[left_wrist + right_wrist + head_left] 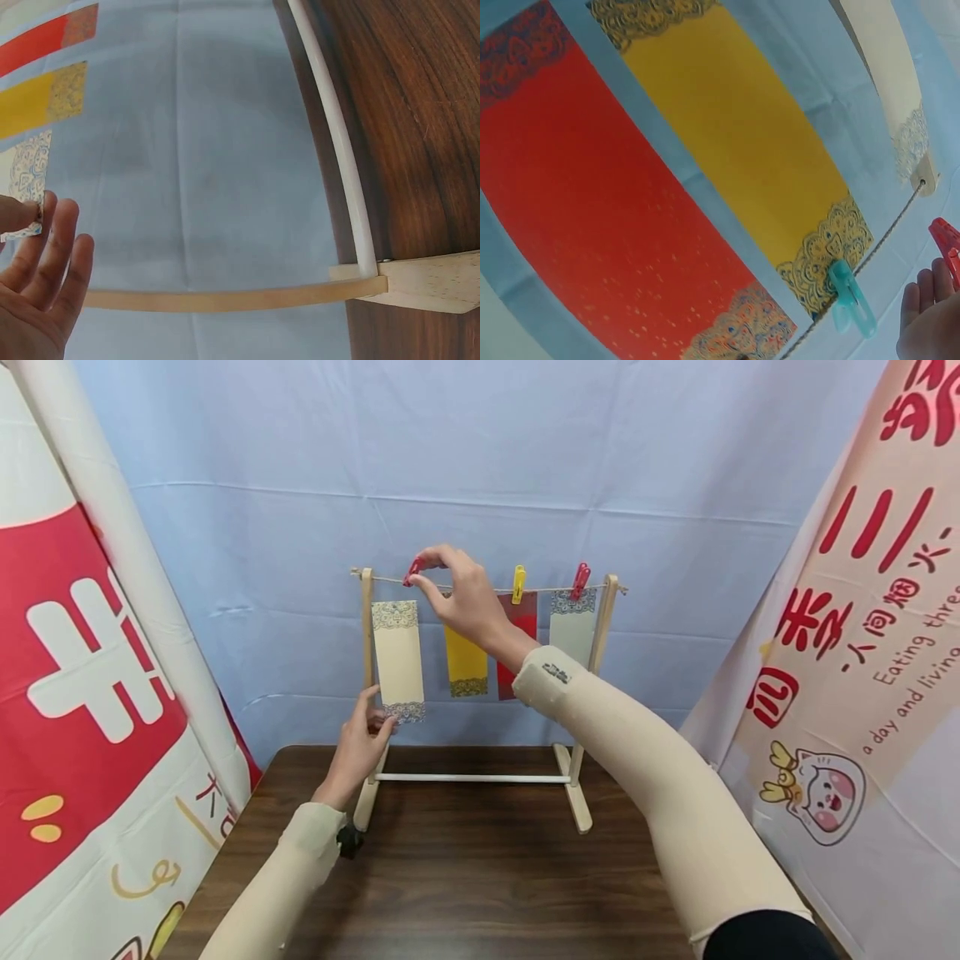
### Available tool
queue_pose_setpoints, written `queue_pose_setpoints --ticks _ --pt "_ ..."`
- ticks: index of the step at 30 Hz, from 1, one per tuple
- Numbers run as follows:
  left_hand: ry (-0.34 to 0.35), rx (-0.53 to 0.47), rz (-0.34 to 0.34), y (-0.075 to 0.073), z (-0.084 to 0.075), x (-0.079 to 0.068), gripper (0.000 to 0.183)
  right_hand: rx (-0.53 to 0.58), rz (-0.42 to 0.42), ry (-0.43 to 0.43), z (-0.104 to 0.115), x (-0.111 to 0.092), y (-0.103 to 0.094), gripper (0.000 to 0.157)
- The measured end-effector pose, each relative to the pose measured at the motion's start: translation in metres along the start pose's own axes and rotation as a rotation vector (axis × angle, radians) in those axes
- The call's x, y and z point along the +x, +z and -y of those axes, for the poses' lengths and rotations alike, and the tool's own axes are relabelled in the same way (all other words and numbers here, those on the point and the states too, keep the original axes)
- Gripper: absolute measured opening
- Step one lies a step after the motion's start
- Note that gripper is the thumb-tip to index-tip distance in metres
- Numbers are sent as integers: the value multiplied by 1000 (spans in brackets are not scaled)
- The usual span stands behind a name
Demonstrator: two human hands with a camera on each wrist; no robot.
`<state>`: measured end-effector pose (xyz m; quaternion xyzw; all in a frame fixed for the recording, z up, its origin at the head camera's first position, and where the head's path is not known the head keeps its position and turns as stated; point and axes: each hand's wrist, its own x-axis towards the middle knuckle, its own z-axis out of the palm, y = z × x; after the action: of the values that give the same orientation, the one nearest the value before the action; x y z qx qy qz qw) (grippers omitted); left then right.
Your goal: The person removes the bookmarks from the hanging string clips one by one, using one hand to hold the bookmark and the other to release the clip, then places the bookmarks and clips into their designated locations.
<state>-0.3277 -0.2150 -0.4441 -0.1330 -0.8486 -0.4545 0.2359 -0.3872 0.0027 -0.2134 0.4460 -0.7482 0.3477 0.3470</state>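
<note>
My left hand (358, 743) pinches a cream paper card (399, 656) by its lower corner. Patterned bands run across both ends of the card, and its top edge hangs slightly below the string (390, 580). In the left wrist view, the thumb of the left hand (41, 277) lies over the card's patterned end (30, 165). At the left part of the string, my right hand (465, 593) holds a red clothespin (412, 572) between thumb and fingers. That clothespin (946, 238) shows only partly at the right wrist view's edge, above the card's top.
A wooden frame (600, 635) with a white crossbar (472, 778) stands on the dark wooden table (480, 877). Clipped along its string are a yellow card (735, 127) with a teal clothespin (851, 300), a red card (527, 610) and a grey card (572, 627). Blue cloth hangs behind.
</note>
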Motion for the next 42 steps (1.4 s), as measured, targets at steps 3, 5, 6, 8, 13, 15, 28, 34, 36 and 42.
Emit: queue_pose_setpoints --ticks 3,5,6,8,13,15,28,34,36,42 --pt "1 10 -4 -1 0 -1 64 44 -19 -7 -2 -6 1 31" --pt "5 11 -6 -1 0 -2 64 69 -30 -12 -4 -11 2 31" --pt "6 8 -8 -2 0 -3 64 79 -34 -14 -4 -13 2 31" --pt "8 5 -9 -2 1 -4 64 99 -36 -13 -5 -18 2 31" --pt "-8 2 -5 -3 3 -8 66 127 -39 -5 -7 -27 3 32" --pt "-18 4 -3 -3 3 -9 66 130 -46 -1 -8 -31 3 33" --pt "-17 2 -14 -1 6 -17 65 141 -54 81 -13 -56 -1 37" --pt "-11 11 -17 -1 8 -23 65 156 -66 107 -17 -66 -4 36" --pt "-13 14 -20 -1 9 -25 65 158 -75 113 -19 -70 -4 37" --pt "-30 14 -31 -4 9 -30 65 176 -75 143 -23 -83 -4 37"
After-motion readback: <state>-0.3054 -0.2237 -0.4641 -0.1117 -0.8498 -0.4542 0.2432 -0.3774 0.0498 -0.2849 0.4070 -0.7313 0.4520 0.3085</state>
